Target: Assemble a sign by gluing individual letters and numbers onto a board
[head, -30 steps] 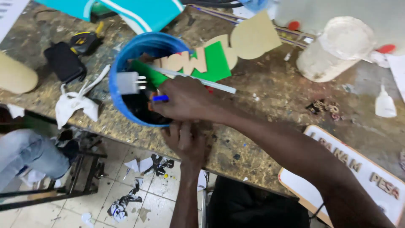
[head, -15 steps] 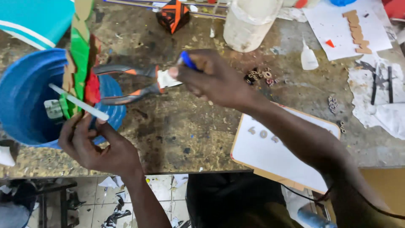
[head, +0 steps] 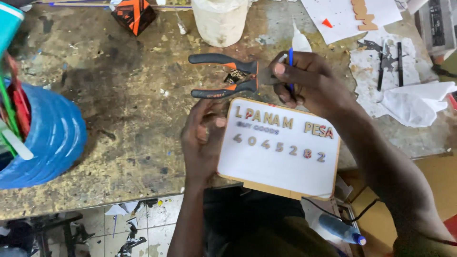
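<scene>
My right hand (head: 309,83) grips a pair of pliers (head: 223,76) with black and orange handles, together with a thin blue pen (head: 291,59), just above the worn workbench (head: 128,109). My left hand (head: 202,140) holds the left edge of a white sign board (head: 278,164) with a wooden rim. Small wooden letters and numbers are stuck in rows across the board. The board lies over the bench's front edge, just below the pliers.
A blue bucket (head: 47,138) with coloured scraps stands at the left. At the back are a white plastic container (head: 220,21), an orange-black tool (head: 135,14), a small glue bottle (head: 300,43), and paper sheets (head: 347,14) with cut pieces. Crumpled paper (head: 414,102) lies right.
My right hand has carried the pliers and pen rightward from the bucket. My left hand left the bucket and took hold of the sign board, which now lies in front of me.
</scene>
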